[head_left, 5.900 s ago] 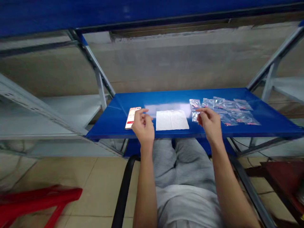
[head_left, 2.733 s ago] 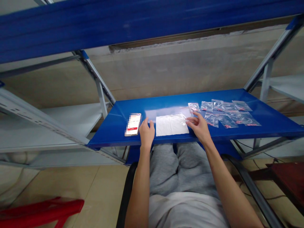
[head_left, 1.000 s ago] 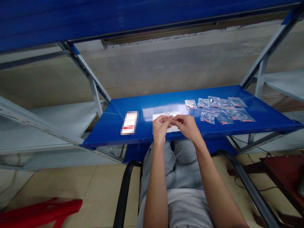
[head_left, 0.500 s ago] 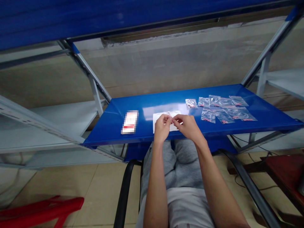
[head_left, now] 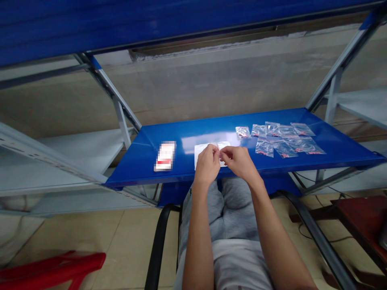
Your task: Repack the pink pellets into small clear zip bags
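Clear bags (head_left: 284, 141) lie rightward on the blue metal shelf (head_left: 181, 173), phone (head_left: 165, 156) leftward; left hand (head_left: 207, 164) and right hand (head_left: 238, 159) narrowly pinch a small clear bag (head_left: 223, 145) over a white sheet (head_left: 204, 152).

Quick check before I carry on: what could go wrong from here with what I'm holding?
The small clear bag looks thin and slippery, so it could slip from your left hand and right hand onto the white sheet. The blue shelf's front edge is close, so it might fall to the floor. The overlapping bags could get nudged out of place.
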Motion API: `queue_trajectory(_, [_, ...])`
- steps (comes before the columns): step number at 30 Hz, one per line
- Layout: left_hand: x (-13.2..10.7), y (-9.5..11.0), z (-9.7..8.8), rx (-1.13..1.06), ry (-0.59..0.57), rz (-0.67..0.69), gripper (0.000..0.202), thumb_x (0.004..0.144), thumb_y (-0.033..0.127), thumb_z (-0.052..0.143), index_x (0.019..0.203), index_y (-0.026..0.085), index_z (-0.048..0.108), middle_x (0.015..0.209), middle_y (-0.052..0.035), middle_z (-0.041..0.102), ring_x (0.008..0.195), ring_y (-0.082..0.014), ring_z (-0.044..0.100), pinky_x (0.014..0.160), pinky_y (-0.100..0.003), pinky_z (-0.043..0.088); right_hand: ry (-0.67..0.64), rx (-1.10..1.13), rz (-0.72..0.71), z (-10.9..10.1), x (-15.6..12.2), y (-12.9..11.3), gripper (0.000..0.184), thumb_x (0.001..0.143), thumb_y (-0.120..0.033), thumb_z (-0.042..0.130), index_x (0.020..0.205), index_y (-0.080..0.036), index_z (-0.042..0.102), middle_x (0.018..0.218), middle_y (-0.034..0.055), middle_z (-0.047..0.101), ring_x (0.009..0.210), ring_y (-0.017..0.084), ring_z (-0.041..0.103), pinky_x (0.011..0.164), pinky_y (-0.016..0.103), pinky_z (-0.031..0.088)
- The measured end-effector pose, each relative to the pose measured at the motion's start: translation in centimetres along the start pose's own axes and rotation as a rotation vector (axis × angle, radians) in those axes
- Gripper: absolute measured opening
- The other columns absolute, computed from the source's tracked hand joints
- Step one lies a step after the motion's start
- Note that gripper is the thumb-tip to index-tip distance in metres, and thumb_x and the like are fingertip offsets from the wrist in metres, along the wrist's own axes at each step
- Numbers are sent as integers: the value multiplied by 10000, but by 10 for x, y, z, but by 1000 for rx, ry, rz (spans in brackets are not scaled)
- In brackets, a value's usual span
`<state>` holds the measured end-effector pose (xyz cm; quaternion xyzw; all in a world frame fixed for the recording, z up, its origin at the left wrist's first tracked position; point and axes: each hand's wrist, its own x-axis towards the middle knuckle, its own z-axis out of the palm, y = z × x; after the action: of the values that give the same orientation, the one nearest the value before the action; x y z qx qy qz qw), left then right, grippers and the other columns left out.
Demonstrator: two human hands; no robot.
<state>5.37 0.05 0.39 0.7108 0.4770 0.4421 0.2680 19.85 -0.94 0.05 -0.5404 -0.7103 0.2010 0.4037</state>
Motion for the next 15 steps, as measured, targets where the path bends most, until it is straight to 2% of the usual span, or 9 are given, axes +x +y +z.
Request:
queue_trajectory(2, [0,3,0,23,8,-3,149,927,127,558,829,236,578,842,-47,701,826,-220,660,802,-331,467,32,-68,0,2,0,-2,158,896,-143,593,979,-169,726,822,87,790,758,229,748,714,299,513])
queue_trajectory(4, [-1,6,1,22,8,-16,161,925,118,554,818,238,565,841,-50,695,822,-223,655,798,-330,462,43,-94,1,5,0,-5,264,889,-129,602,1139,-153,685,854,98,792,766,232,749,710,294,511])
queue_trajectory(6, [0,7,1,8,7,-31,178,926,110,548,805,239,553,833,-48,685,817,-221,649,789,-321,451,30,-90,-17,7,1,-6,323,904,-129,585,1221,-144,647,892,109,794,763,228,748,697,287,514])
queue_trajectory(11, [0,7,0,67,12,-26,210,972,143,496,788,243,505,753,-26,624,759,-212,606,745,-313,414,19,-106,-68,8,2,-8,182,919,-158,574,1026,-164,721,887,120,800,817,245,765,718,289,529])
queue_trajectory(15, [0,5,-1,106,-1,2,242,992,170,454,764,248,444,703,-4,563,737,-200,576,735,-306,397,58,-96,-46,7,2,-7,171,899,-165,591,947,-184,754,813,86,796,763,233,763,725,296,525])
